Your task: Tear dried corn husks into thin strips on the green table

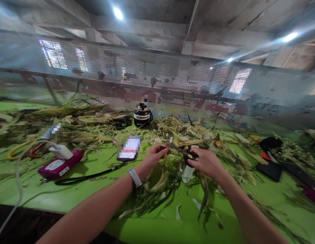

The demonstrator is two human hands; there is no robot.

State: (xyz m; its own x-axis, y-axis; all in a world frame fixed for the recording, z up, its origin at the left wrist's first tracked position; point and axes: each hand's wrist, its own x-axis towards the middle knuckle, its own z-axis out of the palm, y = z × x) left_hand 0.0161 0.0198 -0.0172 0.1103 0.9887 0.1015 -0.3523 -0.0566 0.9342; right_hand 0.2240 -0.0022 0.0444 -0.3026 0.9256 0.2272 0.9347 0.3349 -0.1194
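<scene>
My right hand [207, 162] grips a pair of scissors [189, 158] by the dark handles, with the blades pointing left toward my other hand. My left hand [155, 156], with a pale band on its wrist, has thumb and fingers pinched together near the blade tips; what lies between them is too small to make out. Beneath and around both hands are dry corn husks [157, 184], with pale green and yellowish strips. One whitish husk piece [188, 173] lies below the scissors.
A phone [129, 149] with a lit screen and black strap lies left of my hands. Farther left are a purple power strip [59, 166] with a white charger [61, 151]. Behind stands a black jug [142, 116], before a perforated metal screen [157, 73]. Husk heaps cover the green table [96, 193].
</scene>
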